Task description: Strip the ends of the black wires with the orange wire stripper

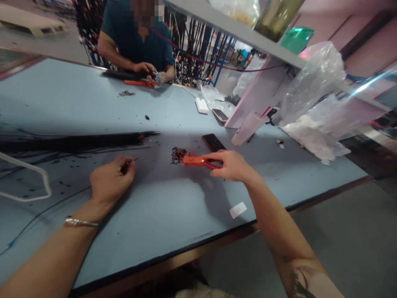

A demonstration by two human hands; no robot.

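My left hand (112, 179) is closed on a thin black wire (51, 205), whose tip pokes out past the fingers. The wire trails back to the left and carries a small blue piece near its far end. My right hand (232, 164) grips orange wire strippers (198, 160) by the handles. Their jaws point left, over a small pile of dark and coppery wire scraps (178, 155). A long bundle of black wires (74, 142) lies on the table beyond my left hand, its ends toward the middle.
Across the table (173, 207) a person (136, 45) handles wires near another orange tool (139, 83). A dark phone (214, 142), a plastic cup (249, 127) and a white label (238, 210) lie about. A shelf with plastic bags (313, 87) stands at right.
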